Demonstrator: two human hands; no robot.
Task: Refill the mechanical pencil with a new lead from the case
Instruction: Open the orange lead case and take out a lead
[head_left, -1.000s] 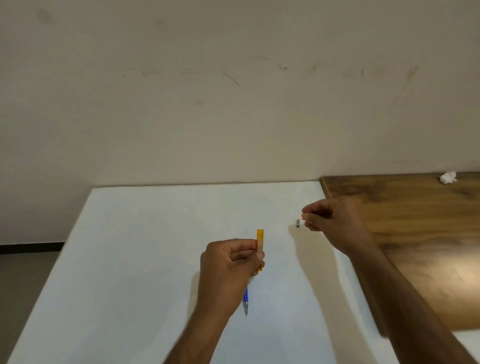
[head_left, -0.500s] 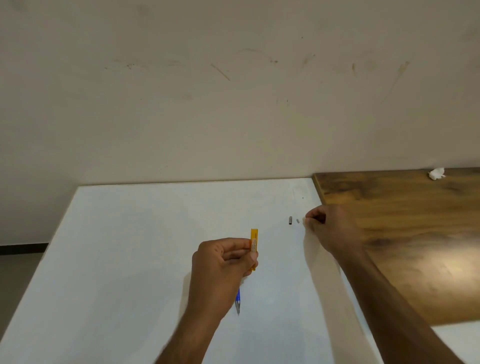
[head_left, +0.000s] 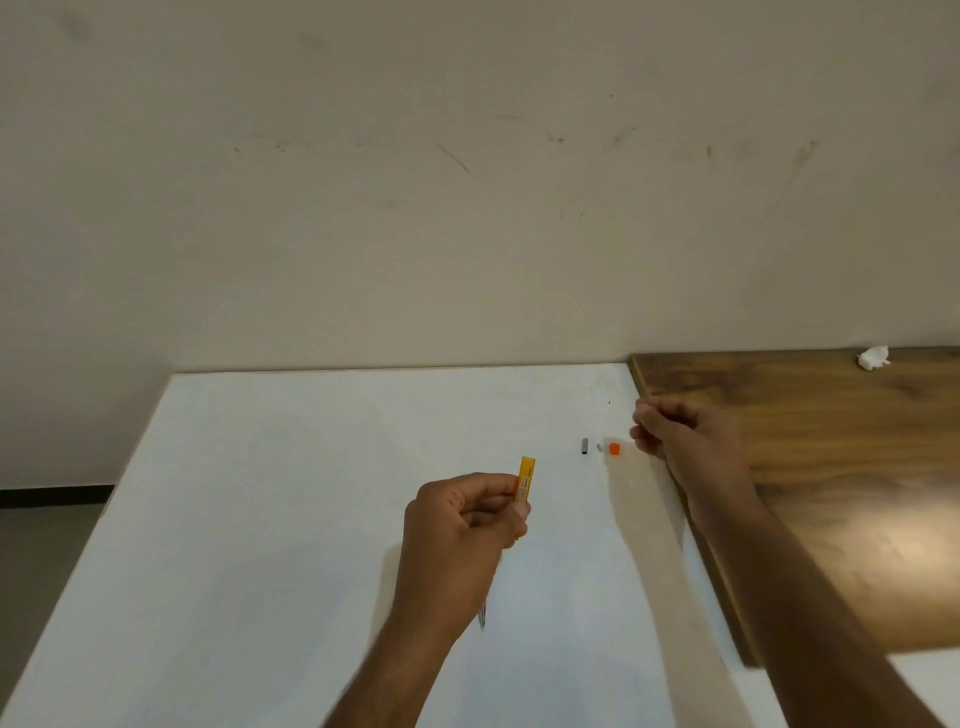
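1. Pencil-refill work took place on a white table (head_left: 270, 519), with a brown wooden board (head_left: 831, 467) lying on its right side.
2. Left hand (head_left: 457, 540) gripped the upright yellow lead case (head_left: 525, 480), with the mechanical pencil's tip (head_left: 482, 619) poking out below the hand.
3. Right hand (head_left: 680, 436) hovered with fingers curled, apparently grasping nothing.
4. Just beside it on the table lay an orange cap (head_left: 614, 449), a pale small piece (head_left: 599, 447) and a dark sleeve (head_left: 585, 446).
5. Far back on the board sat a crumpled white scrap (head_left: 874, 357).
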